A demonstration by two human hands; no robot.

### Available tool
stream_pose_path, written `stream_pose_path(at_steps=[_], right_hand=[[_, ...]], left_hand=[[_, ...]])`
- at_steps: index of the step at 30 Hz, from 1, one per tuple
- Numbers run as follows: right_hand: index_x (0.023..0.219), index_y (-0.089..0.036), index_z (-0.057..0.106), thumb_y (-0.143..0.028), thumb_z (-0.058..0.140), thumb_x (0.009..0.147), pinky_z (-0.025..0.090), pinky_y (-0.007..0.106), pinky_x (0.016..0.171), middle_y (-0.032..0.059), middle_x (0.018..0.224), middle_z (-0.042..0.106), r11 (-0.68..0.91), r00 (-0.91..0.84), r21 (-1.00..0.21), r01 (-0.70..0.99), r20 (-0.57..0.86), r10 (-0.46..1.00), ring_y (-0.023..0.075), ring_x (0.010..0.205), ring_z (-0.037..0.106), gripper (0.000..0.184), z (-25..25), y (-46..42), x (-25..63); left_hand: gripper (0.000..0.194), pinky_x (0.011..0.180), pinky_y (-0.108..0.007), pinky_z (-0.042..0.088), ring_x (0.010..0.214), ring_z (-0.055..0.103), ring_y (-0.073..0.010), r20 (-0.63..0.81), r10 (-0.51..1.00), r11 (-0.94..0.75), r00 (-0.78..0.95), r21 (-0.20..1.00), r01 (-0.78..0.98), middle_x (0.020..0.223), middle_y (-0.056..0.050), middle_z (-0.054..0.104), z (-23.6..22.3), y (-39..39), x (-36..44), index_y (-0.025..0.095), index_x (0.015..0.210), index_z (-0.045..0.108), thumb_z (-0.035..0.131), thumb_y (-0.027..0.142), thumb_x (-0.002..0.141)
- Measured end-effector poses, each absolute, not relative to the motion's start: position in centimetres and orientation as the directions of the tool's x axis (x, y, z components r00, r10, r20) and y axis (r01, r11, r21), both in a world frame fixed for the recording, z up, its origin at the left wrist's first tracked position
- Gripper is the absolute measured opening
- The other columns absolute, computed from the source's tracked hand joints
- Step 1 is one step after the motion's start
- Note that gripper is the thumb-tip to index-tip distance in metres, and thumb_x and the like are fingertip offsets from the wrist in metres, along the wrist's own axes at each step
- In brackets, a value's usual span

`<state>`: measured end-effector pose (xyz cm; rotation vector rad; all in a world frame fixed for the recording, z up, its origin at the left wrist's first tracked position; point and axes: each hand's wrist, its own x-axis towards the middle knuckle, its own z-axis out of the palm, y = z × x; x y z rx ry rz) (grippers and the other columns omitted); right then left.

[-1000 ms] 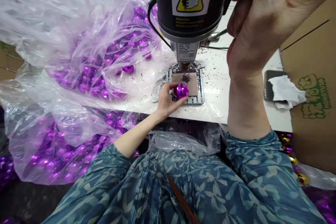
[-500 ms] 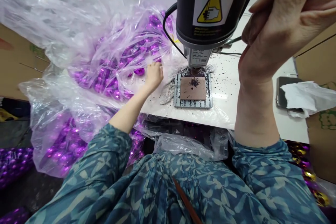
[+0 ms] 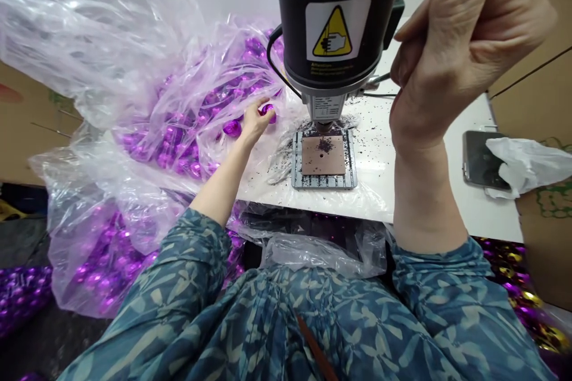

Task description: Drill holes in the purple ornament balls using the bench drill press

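My left hand (image 3: pixel 254 125) is over the plastic beside the bag mouth, its thumb and fingers curled round a shiny purple ball (image 3: pixel 269 110). Another purple ball (image 3: pixel 232 128) lies just left of that hand. On the right, my raised right hand (image 3: pixel 465 41) is closed round the feed lever (image 3: pixel 381 78) of a small bench drill press (image 3: pixel 342 18); its fingers partly hide the lever. Below the drill head, a brown board (image 3: pixel 328 162) with a small hole and dark shavings lies on the slotted metal base (image 3: pixel 322 182).
A large clear bag (image 3: pixel 179 95) of purple balls covers the table's left side, and another bag (image 3: pixel 107 262) hangs lower. A phone (image 3: pixel 480 158) lies at right, partly under white tissue (image 3: pixel 522 161). Cardboard boxes (image 3: pixel 552 77) stand at the sides. Shavings litter the white tabletop (image 3: pixel 375 172).
My left hand has shifted slightly and turned, so the purple ball in its fingers now shows. The view has moved a little; my right hand stays at the lever.
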<state>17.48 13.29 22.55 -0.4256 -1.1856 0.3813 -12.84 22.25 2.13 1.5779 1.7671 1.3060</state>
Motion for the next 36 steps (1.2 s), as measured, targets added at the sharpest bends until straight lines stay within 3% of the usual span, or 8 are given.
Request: stream_pose_path(at_steps=[4, 7, 11, 15, 19, 25, 31, 36], right_hand=[[0.066, -0.013, 0.055, -0.069, 0.068, 0.077, 0.041, 0.012, 0.058, -0.0075, 0.055, 0.054, 0.842, 0.362, -0.526, -0.12, 0.767, 0.53, -0.006, 0.05, 0.048, 0.058, 22.9, 13.1, 17.2], [0.064, -0.013, 0.056, -0.069, 0.069, 0.077, 0.042, 0.01, 0.06, -0.0076, 0.055, 0.054, 0.827, 0.348, -0.55, -0.114, 0.758, 0.552, -0.0068, 0.051, 0.05, 0.059, 23.2, 12.8, 17.1], [0.063, -0.014, 0.054, -0.078, 0.066, 0.069, 0.039, 0.012, 0.055, -0.0082, 0.05, 0.049, 0.836, 0.343, -0.54, -0.098, 0.77, 0.538, -0.0063, 0.045, 0.042, 0.066, 23.4, 12.7, 17.0], [0.063, -0.014, 0.052, -0.079, 0.063, 0.073, 0.038, 0.013, 0.054, -0.007, 0.05, 0.048, 0.843, 0.334, -0.533, -0.074, 0.783, 0.524, -0.0055, 0.044, 0.041, 0.067, 23.2, 12.8, 16.9], [0.065, -0.013, 0.054, -0.077, 0.063, 0.076, 0.043, 0.016, 0.055, -0.0059, 0.053, 0.052, 0.862, 0.323, -0.502, -0.071, 0.806, 0.496, -0.0051, 0.042, 0.033, 0.066, 22.8, 13.1, 17.0], [0.064, -0.012, 0.054, -0.071, 0.064, 0.079, 0.04, 0.013, 0.054, -0.0064, 0.051, 0.045, 0.856, 0.313, -0.512, -0.071, 0.803, 0.507, -0.0058, 0.042, 0.034, 0.061, 22.8, 13.1, 17.1], [0.064, -0.012, 0.053, -0.066, 0.064, 0.084, 0.04, 0.014, 0.055, -0.0066, 0.053, 0.046, 0.861, 0.305, -0.507, -0.047, 0.813, 0.496, -0.0063, 0.043, 0.031, 0.058, 22.9, 12.6, 17.0], [0.065, -0.011, 0.055, -0.062, 0.063, 0.089, 0.041, 0.012, 0.058, -0.0063, 0.053, 0.044, 0.884, 0.314, -0.467, -0.026, 0.836, 0.451, -0.0072, 0.046, 0.036, 0.057, 22.1, 12.4, 17.2]], left_hand=[[0.035, 0.083, -0.036, 0.07, 0.09, 0.08, -0.0215, 0.205, 0.916, -0.054, -0.346, 0.916, 0.399, 0.098, -0.006, 0.083, 3.7, 17.9, -13.1, 0.024, 0.127, 0.075, 0.081, 0.034, 0.094], [0.038, 0.084, -0.038, 0.072, 0.1, 0.084, -0.0224, 0.217, 0.951, -0.152, -0.221, 0.948, 0.281, 0.113, -0.008, 0.085, 4.4, 14.3, -11.4, 0.032, 0.139, 0.07, 0.074, 0.048, 0.105], [0.056, 0.092, -0.04, 0.073, 0.113, 0.084, -0.0249, 0.21, 0.978, -0.202, -0.012, 0.955, 0.219, 0.128, -0.013, 0.084, 3.1, 11.1, -6.7, 0.028, 0.145, 0.069, 0.076, 0.063, 0.103], [0.069, 0.098, -0.041, 0.072, 0.119, 0.083, -0.0262, 0.22, 0.973, -0.231, 0.07, 0.942, 0.243, 0.133, -0.015, 0.083, 1.1, 10.8, -3.1, 0.023, 0.143, 0.069, 0.08, 0.072, 0.097], [0.07, 0.095, -0.041, 0.071, 0.111, 0.084, -0.0258, 0.199, 0.977, -0.212, 0.076, 0.948, 0.239, 0.128, -0.014, 0.085, 0.3, 11.5, -2.2, 0.021, 0.142, 0.069, 0.088, 0.066, 0.091], [0.066, 0.09, -0.038, 0.07, 0.102, 0.083, -0.0241, 0.224, 0.969, -0.245, 0.102, 0.914, 0.324, 0.123, -0.011, 0.084, 0.0, 11.3, -1.5, 0.024, 0.144, 0.068, 0.091, 0.055, 0.091], [0.057, 0.104, -0.044, 0.067, 0.123, 0.076, -0.029, 0.37, 0.92, -0.383, 0.13, 0.779, 0.496, 0.137, -0.012, 0.074, 0.5, 10.0, -0.2, 0.025, 0.139, 0.068, 0.093, 0.04, 0.089], [0.062, 0.114, -0.05, 0.064, 0.128, 0.076, -0.0298, 0.352, 0.927, -0.372, 0.131, 0.818, 0.439, 0.138, -0.012, 0.076, -0.3, 9.7, 0.5, 0.027, 0.143, 0.06, 0.091, 0.042, 0.092]])
